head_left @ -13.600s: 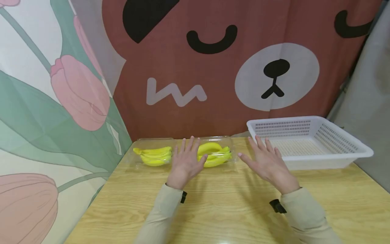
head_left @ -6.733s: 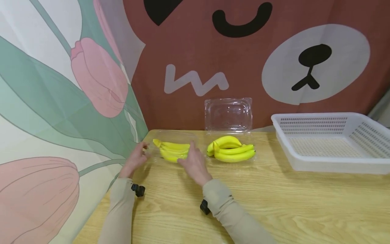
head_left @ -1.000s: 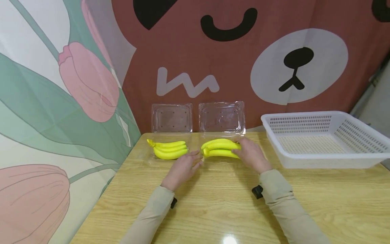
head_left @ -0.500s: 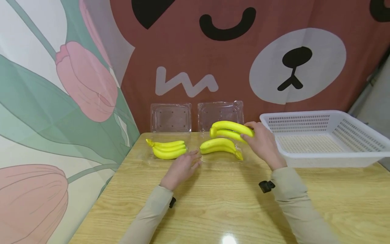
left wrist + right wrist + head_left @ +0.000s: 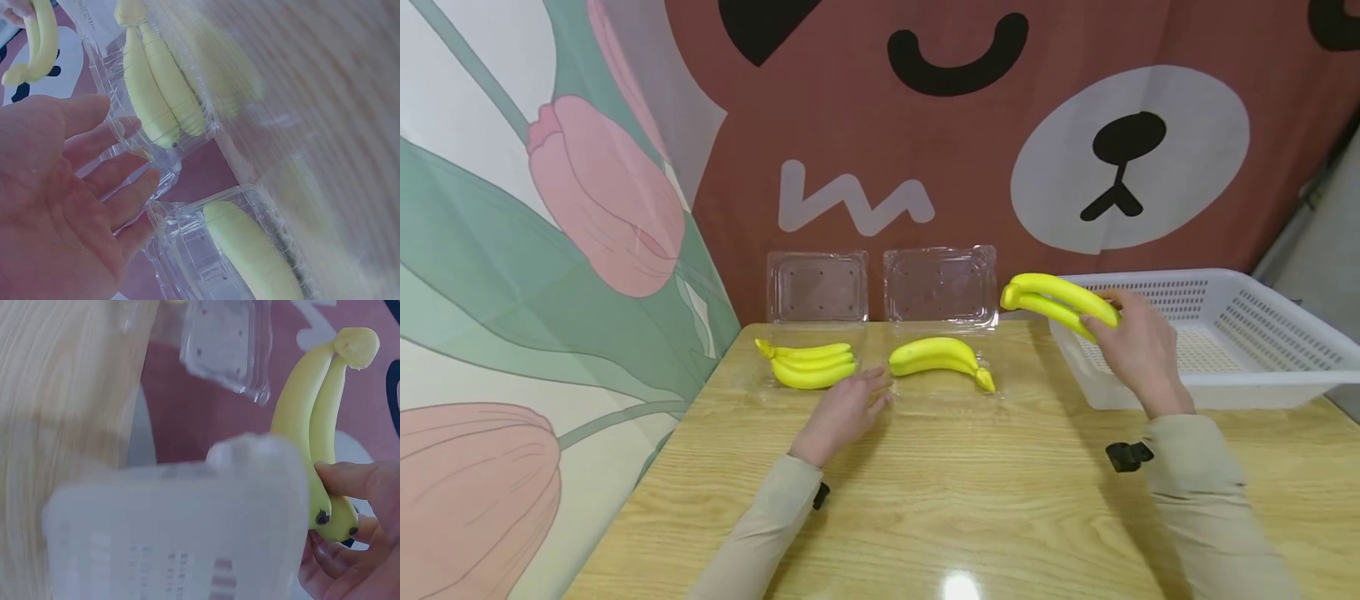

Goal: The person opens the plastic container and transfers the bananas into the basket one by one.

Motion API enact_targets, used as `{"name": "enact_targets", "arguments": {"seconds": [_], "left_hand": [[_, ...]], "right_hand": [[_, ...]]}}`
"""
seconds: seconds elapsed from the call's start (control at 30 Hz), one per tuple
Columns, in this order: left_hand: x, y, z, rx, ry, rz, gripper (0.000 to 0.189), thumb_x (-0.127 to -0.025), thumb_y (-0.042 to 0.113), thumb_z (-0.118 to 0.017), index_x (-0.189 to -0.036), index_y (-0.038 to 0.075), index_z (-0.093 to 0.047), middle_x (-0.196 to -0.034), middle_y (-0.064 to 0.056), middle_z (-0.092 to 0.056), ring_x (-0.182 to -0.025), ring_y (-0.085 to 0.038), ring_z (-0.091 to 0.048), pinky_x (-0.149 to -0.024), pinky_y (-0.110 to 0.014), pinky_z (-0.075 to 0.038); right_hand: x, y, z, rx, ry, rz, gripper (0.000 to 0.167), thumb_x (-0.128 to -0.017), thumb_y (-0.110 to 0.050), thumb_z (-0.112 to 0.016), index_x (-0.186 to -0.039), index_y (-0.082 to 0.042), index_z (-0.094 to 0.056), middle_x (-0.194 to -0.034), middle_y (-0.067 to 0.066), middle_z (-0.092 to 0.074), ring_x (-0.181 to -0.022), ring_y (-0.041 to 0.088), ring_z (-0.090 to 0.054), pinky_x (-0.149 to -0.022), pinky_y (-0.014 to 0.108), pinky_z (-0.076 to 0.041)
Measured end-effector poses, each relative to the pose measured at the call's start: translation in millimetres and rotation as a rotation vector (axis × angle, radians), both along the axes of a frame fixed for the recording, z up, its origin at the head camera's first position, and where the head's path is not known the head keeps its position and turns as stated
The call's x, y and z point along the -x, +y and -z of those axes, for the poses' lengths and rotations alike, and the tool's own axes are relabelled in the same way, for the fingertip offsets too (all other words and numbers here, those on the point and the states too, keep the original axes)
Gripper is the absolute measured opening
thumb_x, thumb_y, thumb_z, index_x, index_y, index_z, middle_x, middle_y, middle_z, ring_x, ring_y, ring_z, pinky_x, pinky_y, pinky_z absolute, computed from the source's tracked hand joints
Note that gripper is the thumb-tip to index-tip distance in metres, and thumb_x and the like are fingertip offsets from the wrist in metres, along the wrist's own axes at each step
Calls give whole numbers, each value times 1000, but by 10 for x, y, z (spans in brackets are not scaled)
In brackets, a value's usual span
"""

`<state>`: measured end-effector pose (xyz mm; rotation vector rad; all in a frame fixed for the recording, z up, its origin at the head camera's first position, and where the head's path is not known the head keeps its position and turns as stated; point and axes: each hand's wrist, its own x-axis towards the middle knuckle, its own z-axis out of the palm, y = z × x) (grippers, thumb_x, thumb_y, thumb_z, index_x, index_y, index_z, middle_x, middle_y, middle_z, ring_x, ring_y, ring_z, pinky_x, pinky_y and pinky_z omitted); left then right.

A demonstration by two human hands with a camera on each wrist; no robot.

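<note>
My right hand grips a bunch of two yellow bananas by its tip end, above the left side of the white basket. In the right wrist view, the thumb and fingers pinch the dark-tipped ends, and the joined stem points away. My left hand is at the front of the two clear clamshell boxes, its fingers loosely extended near the gap between them. One box holds a banana bunch; the other holds a banana. Whether the left fingers touch the plastic is unclear.
Both boxes' lids stand raised at the back, the left lid beside the right lid. The perforated basket occupies the right rear of the wooden table. A printed bear curtain hangs close behind.
My right hand has lifted the two-banana bunch out of the right box and carried it rightward to the basket's edge, uncovering the other banana. The left hand has barely moved.
</note>
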<state>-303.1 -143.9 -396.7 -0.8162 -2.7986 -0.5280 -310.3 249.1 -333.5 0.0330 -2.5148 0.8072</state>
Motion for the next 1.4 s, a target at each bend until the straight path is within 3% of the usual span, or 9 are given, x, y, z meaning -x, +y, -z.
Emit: {"name": "enact_targets", "arguments": {"seconds": [0.43,0.63,0.9,1.03,1.1,1.2,1.3,1.4], "left_hand": [[-16,0,-2,-20,-10,-6,36,-100,22,-59,-131,5,-62,-145,-16,-49,-131,-35,-48,-110,-47,-36],[-13,-6,0,-10,3,-5,36,-100,23,-59,-131,4,-62,-145,-16,-49,-130,-35,-49,-109,-47,-37],[-11,-9,13,-16,-1,-3,37,-100,23,-59,-131,4,-62,-145,-16,-49,-130,-34,-49,-109,-47,-37],[1,-10,29,-11,3,-3,37,-101,23,-59,-131,3,-62,-145,-15,-49,-130,-34,-49,-108,-48,-38],[-1,-9,26,-13,-3,-4,37,-101,24,-59,-132,4,-62,-145,-15,-49,-131,-34,-48,-109,-48,-37],[-4,-6,21,-10,-1,-5,37,-101,24,-59,-132,4,-62,-145,-15,-49,-131,-34,-48,-109,-48,-36],[-12,-3,11,-11,1,-5,37,-101,24,-59,-132,3,-62,-145,-15,-49,-131,-34,-48,-109,-47,-36],[-12,-3,12,-8,3,-5,37,-101,23,-58,-132,3,-62,-145,-16,-49,-131,-34,-48,-109,-47,-36]], "right_hand": [[-96,629,119,-21,-93,159,53,-99,-25,-57,-137,9,-46,-109,29,-52,-82,38,-49,-59,40,-35],[-101,747,206,-66,-115,210,51,-98,-22,-58,-132,14,-47,-108,31,-49,-85,42,-48,-59,43,-35],[-93,792,285,-85,-112,198,52,-97,-24,-59,-131,14,-49,-104,32,-51,-76,38,-48,-54,40,-36],[-90,789,297,-94,-134,197,54,-96,-23,-60,-133,14,-47,-110,35,-50,-72,37,-48,-49,39,-38],[-83,780,293,-99,-149,193,55,-96,-24,-62,-134,13,-46,-115,37,-49,-78,42,-51,-52,44,-42],[-73,743,274,-96,-160,184,56,-95,-23,-63,-134,13,-46,-122,39,-48,-95,50,-50,-66,57,-46],[-66,683,241,-95,-156,169,55,-95,-22,-63,-135,13,-46,-127,39,-46,-111,55,-43,-84,66,-41],[-57,584,196,-101,-140,146,54,-96,-20,-63,-136,12,-47,-129,39,-46,-115,56,-41,-90,68,-37]]}}
